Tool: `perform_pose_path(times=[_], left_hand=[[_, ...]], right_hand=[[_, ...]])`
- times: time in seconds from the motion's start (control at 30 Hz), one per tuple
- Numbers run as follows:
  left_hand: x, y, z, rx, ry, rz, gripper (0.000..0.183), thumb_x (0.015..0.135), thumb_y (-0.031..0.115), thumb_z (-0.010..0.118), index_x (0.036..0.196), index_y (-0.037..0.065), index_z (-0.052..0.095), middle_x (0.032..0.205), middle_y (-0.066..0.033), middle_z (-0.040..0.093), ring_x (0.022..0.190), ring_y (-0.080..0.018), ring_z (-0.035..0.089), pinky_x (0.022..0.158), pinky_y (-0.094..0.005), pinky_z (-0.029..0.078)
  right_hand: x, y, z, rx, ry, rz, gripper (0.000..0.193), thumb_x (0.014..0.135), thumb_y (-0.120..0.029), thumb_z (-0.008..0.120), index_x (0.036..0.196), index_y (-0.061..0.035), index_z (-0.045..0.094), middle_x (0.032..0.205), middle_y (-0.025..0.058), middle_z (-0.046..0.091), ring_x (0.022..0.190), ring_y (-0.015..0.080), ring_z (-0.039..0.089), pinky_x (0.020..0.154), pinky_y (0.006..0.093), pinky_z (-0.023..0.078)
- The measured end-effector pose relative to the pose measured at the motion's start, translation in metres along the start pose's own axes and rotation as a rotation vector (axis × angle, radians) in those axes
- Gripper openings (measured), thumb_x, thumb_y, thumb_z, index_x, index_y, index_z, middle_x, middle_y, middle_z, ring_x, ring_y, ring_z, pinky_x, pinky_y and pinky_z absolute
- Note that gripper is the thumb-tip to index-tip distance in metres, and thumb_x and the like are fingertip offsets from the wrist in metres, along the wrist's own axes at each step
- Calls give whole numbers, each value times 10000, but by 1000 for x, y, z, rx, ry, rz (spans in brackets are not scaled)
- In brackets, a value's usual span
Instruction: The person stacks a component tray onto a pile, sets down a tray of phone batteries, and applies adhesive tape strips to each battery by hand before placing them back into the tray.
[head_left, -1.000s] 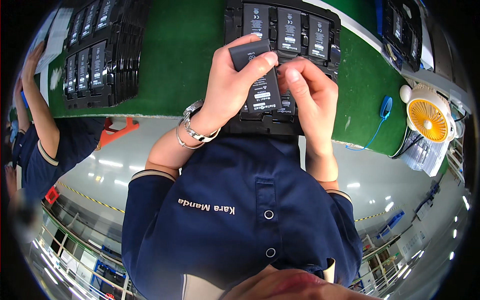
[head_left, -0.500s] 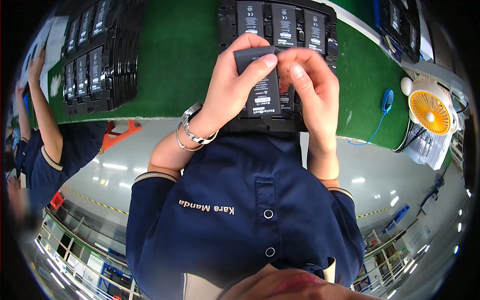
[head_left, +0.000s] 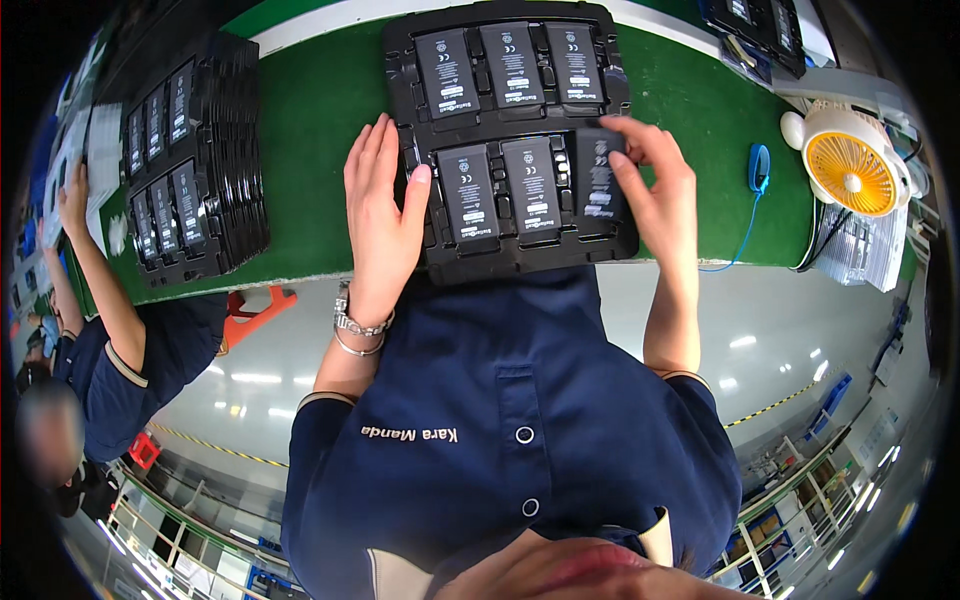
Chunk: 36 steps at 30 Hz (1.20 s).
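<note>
"Beside the tray's (head_left: 500, 130) left edge, how was the left hand (head_left: 385, 225)?"

"Palm down, fingers straight and together, thumb spread over that edge."

"How many batteries (head_left: 515, 65)?"

"Six: three in the tray's far row, two in its near row, and a held battery (head_left: 597, 180) at the near right pocket."

"Right hand (head_left: 660, 190)?"

"Curled past the tray's right edge, thumb and fingertips clamped on the held battery's far right part; its remainder stretched toward the tray's near edge."

I see a clear lane on the bench (head_left: 305, 130) between tray stack (head_left: 215, 165) and left hand (head_left: 385, 225). Right hand (head_left: 655, 180) blocks the tray's (head_left: 510, 258) right edge; farther right, blue strap (head_left: 759, 170), then fan (head_left: 850, 172).
</note>
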<state>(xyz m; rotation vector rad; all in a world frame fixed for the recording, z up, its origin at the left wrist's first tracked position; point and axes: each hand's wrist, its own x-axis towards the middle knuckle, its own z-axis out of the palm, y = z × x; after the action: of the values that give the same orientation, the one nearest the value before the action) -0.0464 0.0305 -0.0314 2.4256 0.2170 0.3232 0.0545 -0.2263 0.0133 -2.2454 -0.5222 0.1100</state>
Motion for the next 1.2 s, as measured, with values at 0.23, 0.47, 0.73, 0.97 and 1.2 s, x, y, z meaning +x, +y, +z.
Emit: perform_pose_path(times=[0.23,0.47,0.73,0.97,1.2], left_hand=[[1,34,-24,-552,-8,-272,650,859,47,613,1441,38,323,1173,-124,603,1007,-133,571,839,-258,456],[18,16,-82,-1052,36,-371,637,882,30,592,1448,26,301,988,-77,671,861,-72,592,803,-224,466],[17,-97,-227,-825,301,-328,550,893,125,566,1395,-10,386,1300,-112,529,1127,-151,545,971,-262,415],[22,-163,-290,-510,185,-432,749,872,89,616,1490,99,192,1446,-120,382,1297,-219,412,1020,-292,370],[10,-216,-243,440,355,-377,405,938,245,518,1321,113,511,1214,-209,569,1114,-330,567,949,-371,423]], right_hand=[[1,-5,2,-52,170,-53,251,817,-37,609,1065,-50,644,1105,122,584,1064,292,547,926,370,425],[3,-12,-13,98,329,-112,201,874,3,525,1036,-2,644,1060,119,622,993,215,577,813,299,450],[15,-11,-5,120,254,-115,182,880,6,521,1014,0,644,1035,113,624,953,207,583,779,290,449],[37,-32,4,42,126,-207,156,873,5,540,993,-5,639,1034,115,619,961,239,596,825,325,462],[59,-49,27,-68,-44,-395,138,823,-12,596,958,-21,625,993,114,614,937,298,588,822,366,468]])
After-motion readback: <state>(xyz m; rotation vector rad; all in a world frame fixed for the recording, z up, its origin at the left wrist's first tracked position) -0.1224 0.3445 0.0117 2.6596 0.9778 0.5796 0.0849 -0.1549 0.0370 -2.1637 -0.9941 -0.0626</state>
